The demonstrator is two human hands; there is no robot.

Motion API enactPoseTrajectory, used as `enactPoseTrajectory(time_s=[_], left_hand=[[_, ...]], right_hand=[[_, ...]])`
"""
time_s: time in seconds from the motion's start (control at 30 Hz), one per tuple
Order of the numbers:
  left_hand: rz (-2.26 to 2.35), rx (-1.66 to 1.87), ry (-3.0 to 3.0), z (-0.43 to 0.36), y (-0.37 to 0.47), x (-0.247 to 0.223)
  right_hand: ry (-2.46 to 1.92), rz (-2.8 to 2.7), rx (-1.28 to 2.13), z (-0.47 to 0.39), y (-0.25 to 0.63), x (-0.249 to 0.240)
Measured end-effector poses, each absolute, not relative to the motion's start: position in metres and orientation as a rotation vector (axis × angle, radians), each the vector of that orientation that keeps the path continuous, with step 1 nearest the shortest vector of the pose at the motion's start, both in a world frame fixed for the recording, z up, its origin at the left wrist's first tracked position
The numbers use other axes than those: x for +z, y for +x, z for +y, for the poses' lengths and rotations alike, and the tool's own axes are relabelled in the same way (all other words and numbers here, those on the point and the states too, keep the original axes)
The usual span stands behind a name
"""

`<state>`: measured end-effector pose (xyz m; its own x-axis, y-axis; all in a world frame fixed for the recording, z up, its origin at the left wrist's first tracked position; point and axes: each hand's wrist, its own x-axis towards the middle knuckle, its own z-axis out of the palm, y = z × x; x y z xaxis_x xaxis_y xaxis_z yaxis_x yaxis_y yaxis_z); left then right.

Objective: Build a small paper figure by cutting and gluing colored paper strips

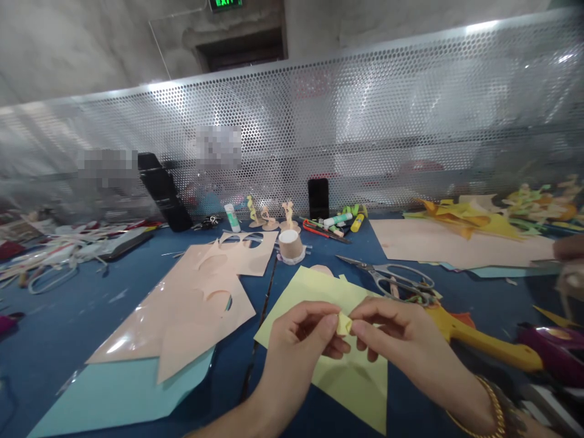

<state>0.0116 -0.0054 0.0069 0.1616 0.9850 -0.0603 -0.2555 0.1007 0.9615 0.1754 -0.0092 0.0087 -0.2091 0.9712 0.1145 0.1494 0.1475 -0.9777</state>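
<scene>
Between the fingertips of both hands is a small folded piece of yellow paper (344, 324). My left hand (305, 334) pinches its left side, thumb on top. From the right, the thumb and forefinger of my right hand (396, 334) grip the other side. Both hands hover over a pale yellow-green sheet (296, 298) lying at an angle on the blue table. Just beyond the sheet stands a small paper cup shape (291, 243) with a white top. Large scissors (392, 277) lie to the right, behind my right hand.
Peach sheets with round cut-outs (177, 304) overlap a light blue sheet (123, 395) at left. A yellow-handled tool (493, 347) lies at right. Glue sticks (232, 218), small paper figures (288, 213) and a phone (318, 198) stand before the perforated metal screen (365, 121).
</scene>
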Motion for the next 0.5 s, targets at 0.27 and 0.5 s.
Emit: enactPoseTrajectory(time_s=[0.27, 0.5], left_hand=[[0.989, 1.157, 1.152, -0.0082, 0.0094, 0.0083], [1.005, 1.184, 1.124, -0.0084, 0.0109, 0.0089]], right_hand=[[-1.087, -1.541, 1.158, -0.0085, 0.176, 0.0121], [-1.08, -1.638, 0.974, -0.011, 0.1759, 0.0106]])
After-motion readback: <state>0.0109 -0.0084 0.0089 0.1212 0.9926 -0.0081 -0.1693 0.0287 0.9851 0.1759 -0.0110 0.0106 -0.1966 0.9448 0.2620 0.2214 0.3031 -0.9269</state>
